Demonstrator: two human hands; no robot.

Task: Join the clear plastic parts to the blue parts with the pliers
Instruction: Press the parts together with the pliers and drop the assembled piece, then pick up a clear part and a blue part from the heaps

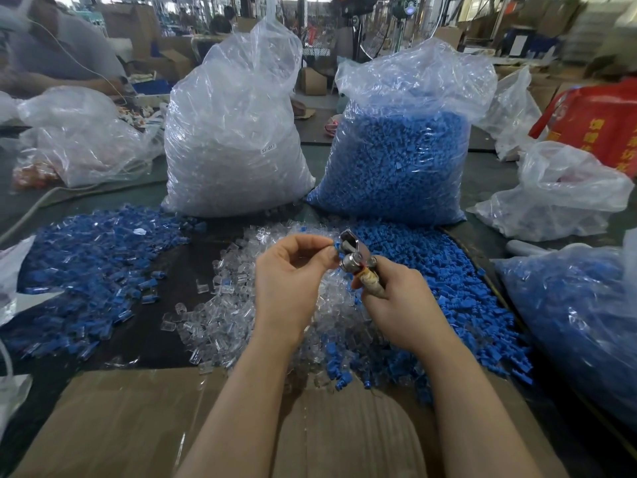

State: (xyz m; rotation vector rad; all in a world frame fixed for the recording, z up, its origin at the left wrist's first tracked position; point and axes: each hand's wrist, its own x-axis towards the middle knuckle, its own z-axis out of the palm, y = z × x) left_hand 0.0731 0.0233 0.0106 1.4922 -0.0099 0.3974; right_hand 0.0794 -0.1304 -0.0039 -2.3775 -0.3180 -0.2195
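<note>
My left hand [293, 274] pinches a small blue part [335, 246] and holds it at the metal jaws of the pliers [348, 250]. My right hand [396, 301] grips the pliers by their wrapped handles. Both hands hover above a heap of loose clear plastic parts [224, 305] in the middle of the table. Loose blue parts [448, 288] lie heaped to the right. A pile of joined blue-and-clear pieces [93, 267] spreads out on the left.
Two tall plastic sacks stand behind the heaps: clear parts [231, 143] at left, blue parts [400, 160] at right. Another bag of blue pieces [579, 322] sits far right. A cardboard sheet [120, 419] covers the near edge. A person [51, 53] works at back left.
</note>
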